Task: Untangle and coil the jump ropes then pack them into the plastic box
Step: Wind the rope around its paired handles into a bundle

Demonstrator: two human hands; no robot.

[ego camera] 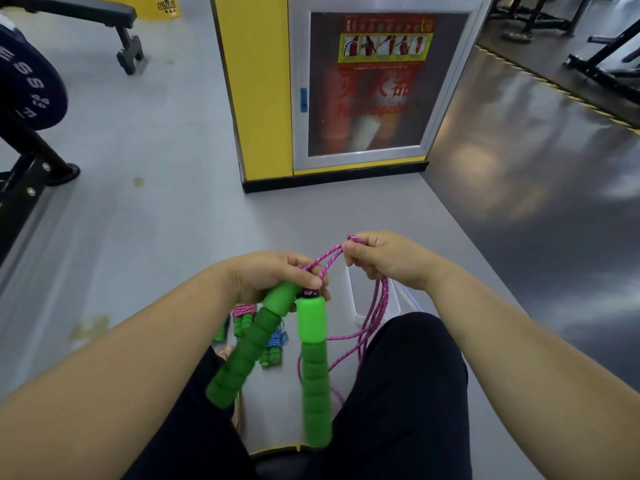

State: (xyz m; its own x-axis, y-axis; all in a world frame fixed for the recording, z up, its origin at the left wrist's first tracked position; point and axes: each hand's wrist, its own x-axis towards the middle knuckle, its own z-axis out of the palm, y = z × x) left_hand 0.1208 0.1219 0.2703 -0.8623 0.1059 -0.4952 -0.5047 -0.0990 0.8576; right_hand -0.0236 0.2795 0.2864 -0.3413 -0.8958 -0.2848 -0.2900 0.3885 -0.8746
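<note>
My left hand grips the tops of two green foam handles of a jump rope, which hang down side by side between my knees. My right hand pinches a fold of the pink cord that runs taut from the handles, while the rest of the cord droops in loops over my right leg. On the floor below lie coiled ropes with green handles, one bound in pink cord and one in blue cord. A clear plastic box stands partly hidden behind my right hand and leg.
A yellow fire extinguisher cabinet stands straight ahead on the grey floor. A black weight bench frame and a plate are at the left. Dark gym floor with equipment racks lies to the right.
</note>
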